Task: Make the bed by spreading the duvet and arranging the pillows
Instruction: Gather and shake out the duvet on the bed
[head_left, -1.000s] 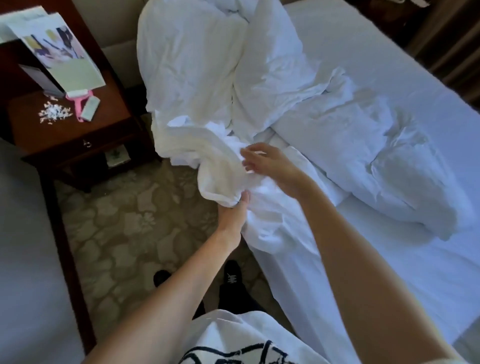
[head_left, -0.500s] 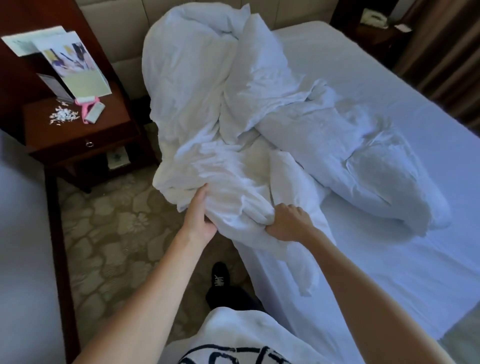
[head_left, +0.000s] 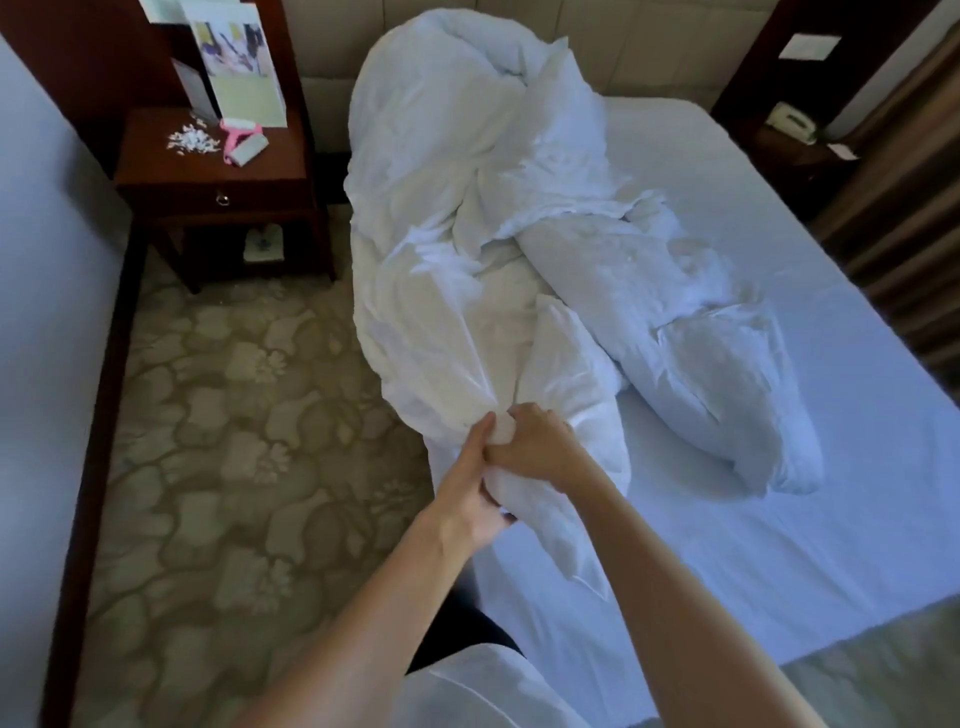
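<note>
A crumpled white duvet (head_left: 467, 249) lies bunched along the left side of the bed (head_left: 779, 493), from the headboard down to the near edge. Its lower end hangs off the mattress side. My left hand (head_left: 470, 499) grips that gathered lower end from the left, thumb up. Right beside it, my right hand (head_left: 540, 447) grips the same bunch of cloth from above, knuckles touching the left hand. A fold of the duvet stretches right across the sheet (head_left: 717, 395). No separate pillow can be told apart from the duvet.
A dark wooden nightstand (head_left: 218, 182) stands at the left of the bed head with leaflets, white bits and a pink lint roller (head_left: 241, 140). Patterned carpet (head_left: 249, 441) covers the floor on the left. A second nightstand with a phone (head_left: 792, 124) and curtains stand at the right.
Both hands have come together on the duvet's lower end and pulled it down toward me. I have stepped back, so more of the bed and floor shows.
</note>
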